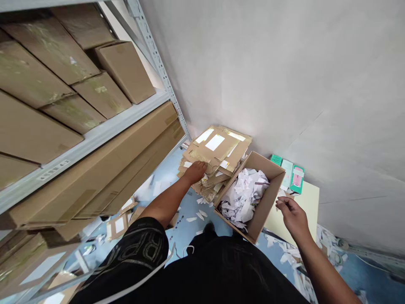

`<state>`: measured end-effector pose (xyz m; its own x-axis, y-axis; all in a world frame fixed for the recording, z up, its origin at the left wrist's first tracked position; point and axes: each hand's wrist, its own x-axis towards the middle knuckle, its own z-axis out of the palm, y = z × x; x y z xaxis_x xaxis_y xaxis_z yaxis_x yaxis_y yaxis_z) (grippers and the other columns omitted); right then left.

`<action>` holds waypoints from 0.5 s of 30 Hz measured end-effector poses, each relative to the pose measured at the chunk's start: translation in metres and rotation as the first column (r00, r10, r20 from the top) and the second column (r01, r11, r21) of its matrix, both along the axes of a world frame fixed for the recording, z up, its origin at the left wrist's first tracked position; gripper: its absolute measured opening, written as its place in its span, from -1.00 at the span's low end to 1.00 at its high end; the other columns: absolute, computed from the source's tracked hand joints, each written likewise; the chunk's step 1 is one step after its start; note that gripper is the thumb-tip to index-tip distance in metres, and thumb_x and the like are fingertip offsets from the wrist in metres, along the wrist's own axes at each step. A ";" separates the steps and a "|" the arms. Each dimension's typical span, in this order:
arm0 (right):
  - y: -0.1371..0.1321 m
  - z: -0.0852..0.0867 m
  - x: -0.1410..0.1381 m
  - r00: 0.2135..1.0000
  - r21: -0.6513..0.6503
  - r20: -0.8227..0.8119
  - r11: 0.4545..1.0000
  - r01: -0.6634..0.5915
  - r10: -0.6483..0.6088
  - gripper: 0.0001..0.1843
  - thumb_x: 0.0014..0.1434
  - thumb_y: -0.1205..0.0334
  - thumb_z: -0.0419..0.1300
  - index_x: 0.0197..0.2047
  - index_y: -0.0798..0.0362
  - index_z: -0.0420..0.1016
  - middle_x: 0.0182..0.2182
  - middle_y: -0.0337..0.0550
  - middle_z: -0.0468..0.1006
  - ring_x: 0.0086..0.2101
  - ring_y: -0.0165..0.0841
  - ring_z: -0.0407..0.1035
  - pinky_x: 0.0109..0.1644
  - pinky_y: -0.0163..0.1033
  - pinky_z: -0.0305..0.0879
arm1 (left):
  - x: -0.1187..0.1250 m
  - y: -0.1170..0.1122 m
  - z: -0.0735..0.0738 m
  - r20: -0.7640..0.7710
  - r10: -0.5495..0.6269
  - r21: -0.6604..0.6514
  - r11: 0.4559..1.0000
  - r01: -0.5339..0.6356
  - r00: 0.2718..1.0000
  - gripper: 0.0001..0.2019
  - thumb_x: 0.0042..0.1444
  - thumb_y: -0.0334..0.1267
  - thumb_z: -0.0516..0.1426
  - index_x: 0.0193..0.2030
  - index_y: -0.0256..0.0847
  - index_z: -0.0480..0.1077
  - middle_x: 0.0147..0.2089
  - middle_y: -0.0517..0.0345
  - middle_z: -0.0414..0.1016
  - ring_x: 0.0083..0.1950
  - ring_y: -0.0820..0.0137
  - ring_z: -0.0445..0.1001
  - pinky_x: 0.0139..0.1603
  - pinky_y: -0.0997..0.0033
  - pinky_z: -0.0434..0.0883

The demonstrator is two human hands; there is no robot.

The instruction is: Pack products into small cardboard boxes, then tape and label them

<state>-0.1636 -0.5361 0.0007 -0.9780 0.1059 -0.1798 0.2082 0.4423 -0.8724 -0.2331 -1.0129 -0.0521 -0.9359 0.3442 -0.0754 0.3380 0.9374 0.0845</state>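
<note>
While the left hand (196, 172) curls over one cardboard pile (229, 150), its grip unclear, the right hand (293, 216) has fingertips together; one box (270, 166) of torn paper (248, 190) sits between, three small cartons (287, 174) beyond the right.

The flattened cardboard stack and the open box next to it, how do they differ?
Shape: the flattened cardboard stack is a pile of flat pieces, while the open box stands assembled with raised walls.
Contents: the box holds crumpled white paper; the stack shows white labels on its top pieces.
Contact: the left hand is on the stack, while neither hand touches the box.
Both are brown cardboard.
</note>
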 end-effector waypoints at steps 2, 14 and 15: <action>-0.012 0.002 0.016 0.998 -0.019 -0.012 0.998 0.067 -0.067 -0.53 0.15 -0.19 0.27 -0.07 0.01 0.59 -0.18 -0.07 0.67 -0.14 -0.13 0.54 0.01 -0.07 0.40 | 0.005 -0.003 0.001 -0.034 -0.116 0.007 0.993 0.116 0.993 -0.47 0.17 -0.32 0.12 0.29 -0.42 0.37 0.16 -0.33 0.47 0.21 -0.01 0.40 0.34 -0.03 0.24; -0.096 0.034 0.121 0.974 0.027 -0.086 0.976 0.214 -0.211 -0.56 0.14 -0.19 0.26 -0.18 0.01 0.60 -0.21 -0.09 0.67 -0.15 -0.12 0.52 0.00 -0.08 0.40 | 0.028 -0.036 -0.002 -0.128 -0.163 0.123 0.976 0.179 0.978 -0.44 0.23 -0.45 0.00 0.38 -0.30 0.34 0.41 -0.29 0.33 0.47 0.02 0.24 0.42 -0.10 0.15; -0.099 0.038 0.125 0.972 0.036 -0.104 0.976 0.215 -0.211 -0.57 0.15 -0.19 0.25 -0.17 0.01 0.60 -0.21 -0.09 0.67 -0.15 -0.13 0.52 -0.01 -0.10 0.40 | 0.027 -0.038 0.003 -0.140 -0.172 0.141 0.971 0.192 0.975 -0.46 0.25 -0.44 -0.01 0.36 -0.29 0.37 0.39 -0.29 0.36 0.45 0.02 0.27 0.41 -0.10 0.16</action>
<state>-0.0391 -0.6351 0.0383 -0.9447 0.3196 -0.0735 0.2159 0.4376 -0.8729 -0.2058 -1.0505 -0.0489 -0.8550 0.5078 0.1057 0.5186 0.8383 0.1679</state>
